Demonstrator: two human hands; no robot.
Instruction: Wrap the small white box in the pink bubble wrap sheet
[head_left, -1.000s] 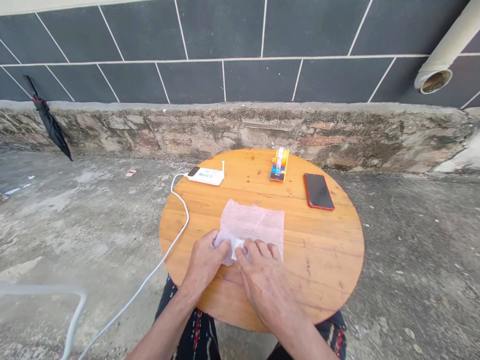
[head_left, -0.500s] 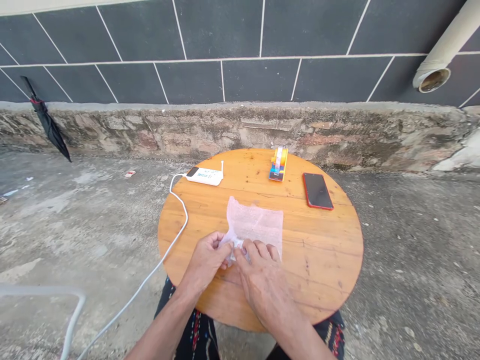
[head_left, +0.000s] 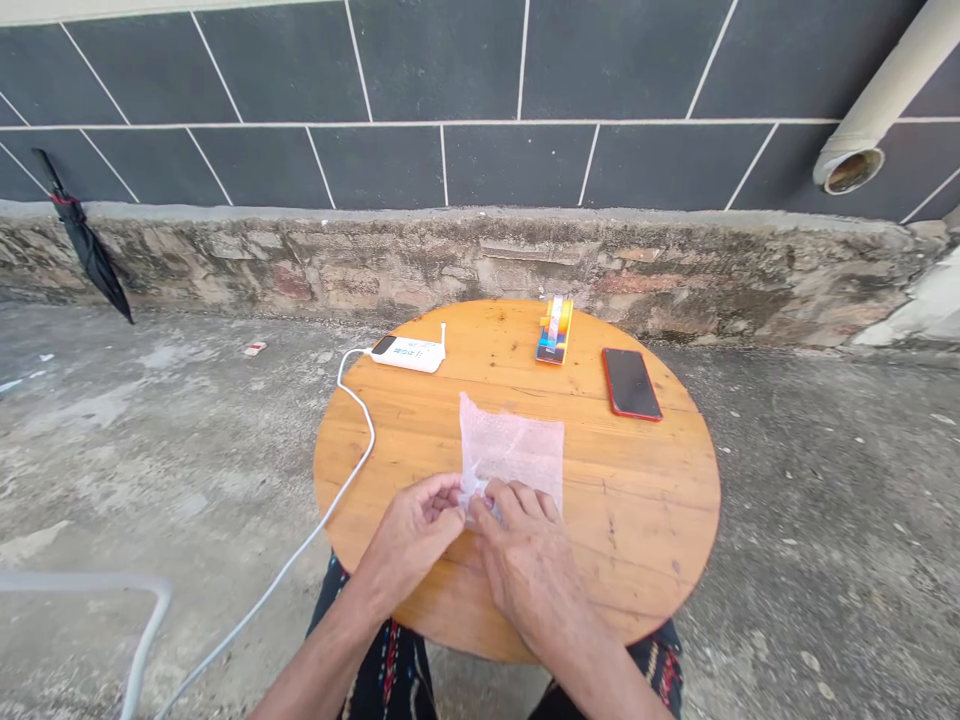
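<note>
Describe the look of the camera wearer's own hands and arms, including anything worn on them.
The left hand and right hand are ungloved, with no ring visible. The left forearm and right forearm show no sleeve, watch, bracelet or cable.

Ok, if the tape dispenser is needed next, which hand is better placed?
Probably the right hand: it is nearer the tape dispenser, though its fingers rest on the pink bubble wrap.
</note>
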